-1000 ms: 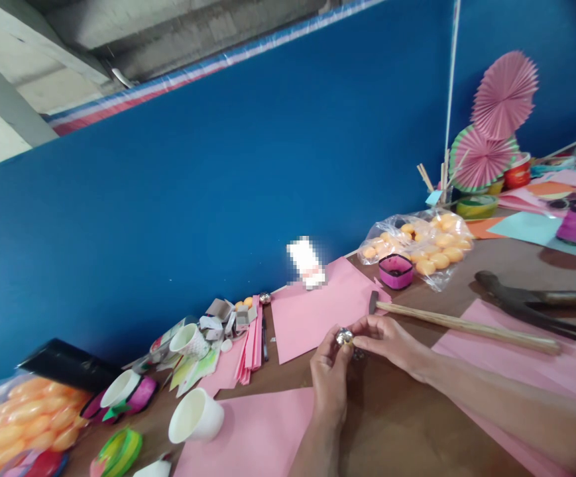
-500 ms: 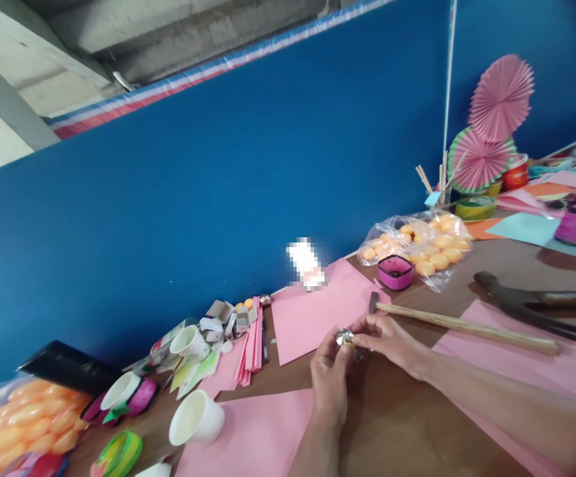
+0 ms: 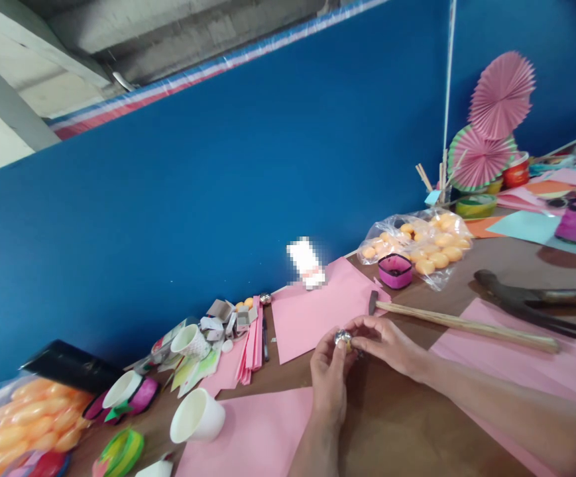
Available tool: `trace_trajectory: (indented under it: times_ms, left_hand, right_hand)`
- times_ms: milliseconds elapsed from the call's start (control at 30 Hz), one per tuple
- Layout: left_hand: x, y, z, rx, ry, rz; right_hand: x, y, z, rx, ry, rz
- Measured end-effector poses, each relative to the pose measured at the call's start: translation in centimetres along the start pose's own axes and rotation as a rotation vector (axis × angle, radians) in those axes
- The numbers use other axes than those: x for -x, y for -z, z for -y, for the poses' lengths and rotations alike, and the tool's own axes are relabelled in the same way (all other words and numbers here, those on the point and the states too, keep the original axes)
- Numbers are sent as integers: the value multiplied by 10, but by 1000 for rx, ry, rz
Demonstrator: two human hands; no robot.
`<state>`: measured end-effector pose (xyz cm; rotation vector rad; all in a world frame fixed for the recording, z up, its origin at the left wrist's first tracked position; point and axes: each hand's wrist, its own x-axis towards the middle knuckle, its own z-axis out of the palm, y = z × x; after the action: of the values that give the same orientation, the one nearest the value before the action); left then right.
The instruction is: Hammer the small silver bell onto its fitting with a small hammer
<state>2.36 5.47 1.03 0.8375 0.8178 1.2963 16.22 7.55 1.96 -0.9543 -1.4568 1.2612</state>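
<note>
Over the brown table (image 3: 407, 424), we note a silver ball (image 3: 342, 339) held up between the person's 2 hands. We record the left hand (image 3: 328, 371) grasping it, thumb in front and fingers curled around the far side. We see the thumb and fingertips of the right hand (image 3: 384, 341) at the ball's right side; we cannot tell whether they clasp it or only touch. Beyond the hands we find a pink sheet (image 3: 317, 315), with the head of a thin-handled hammer (image 3: 466, 324) at its right end. We log a claw hammer (image 3: 519, 301) farther right, a white cup (image 3: 214, 417) to the left, and a small pink box (image 3: 397, 277) just beside a clear bag (image 3: 435, 281) of orange balls. Another silver ball (image 3: 265, 299) lies near the blue wall (image 3: 218, 185), well apart from the hands.
</note>
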Motion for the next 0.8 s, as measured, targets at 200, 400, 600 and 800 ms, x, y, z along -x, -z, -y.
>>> trace_trajectory:
  times_ms: [200,400,600,800]
  left_hand:
    - [0,1,0,8,6,-14]
    - [-1,1,0,48,-22,27]
    - [0,1,-1,50,-20,31]
    - [-2,2,-1,52,-8,-1]
  right_hand:
    - [4,-2,-2,42,72,53]
    - [4,-1,-1,147,113,40]
    - [5,0,7,167,123,46]
    - [4,-1,6,205,160,45]
